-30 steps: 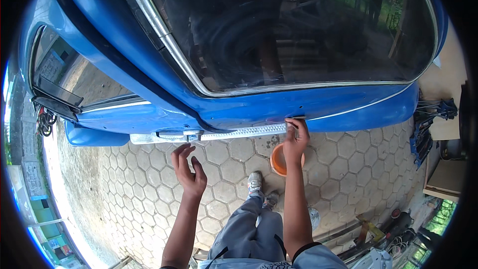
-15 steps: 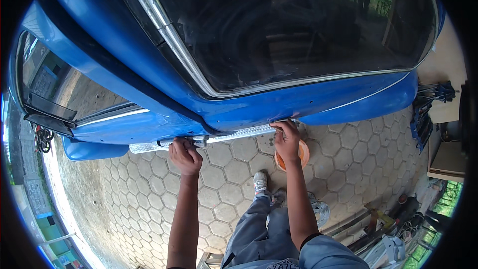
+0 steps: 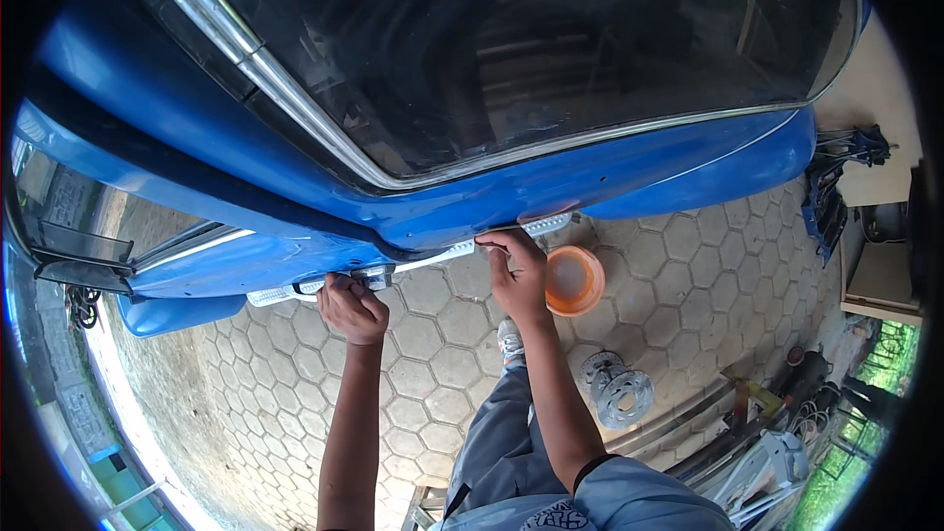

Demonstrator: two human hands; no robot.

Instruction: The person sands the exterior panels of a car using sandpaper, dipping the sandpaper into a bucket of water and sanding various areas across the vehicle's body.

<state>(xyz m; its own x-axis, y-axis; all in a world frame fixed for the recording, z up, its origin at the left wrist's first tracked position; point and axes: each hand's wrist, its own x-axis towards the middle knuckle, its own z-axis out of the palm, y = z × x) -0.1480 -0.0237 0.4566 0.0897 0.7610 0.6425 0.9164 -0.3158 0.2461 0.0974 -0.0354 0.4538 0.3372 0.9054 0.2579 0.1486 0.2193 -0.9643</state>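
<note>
The blue car (image 3: 492, 182) fills the upper part of the view, its door standing out on the left. My left hand (image 3: 352, 310) is closed round the chrome door handle (image 3: 376, 277). My right hand (image 3: 518, 280) presses against the lower blue side panel behind the door edge. Its thumb and fingers pinch a thin, flat piece whose kind I cannot make out; the fingertips hide most of it. Behind both hands runs a silvery textured running board (image 3: 452, 254).
An orange basin (image 3: 574, 280) stands on the hexagonal paving (image 3: 678, 285) right of my right hand. Grey metal discs (image 3: 621, 393) lie nearer to me. Tools and metal bars (image 3: 708, 428) crowd the lower right. A wooden box (image 3: 880, 270) is at the far right.
My right hand has moved left along the panel, closer to the door edge. My left hand stays at the handle. The view has shifted, so the basin and discs show more fully.
</note>
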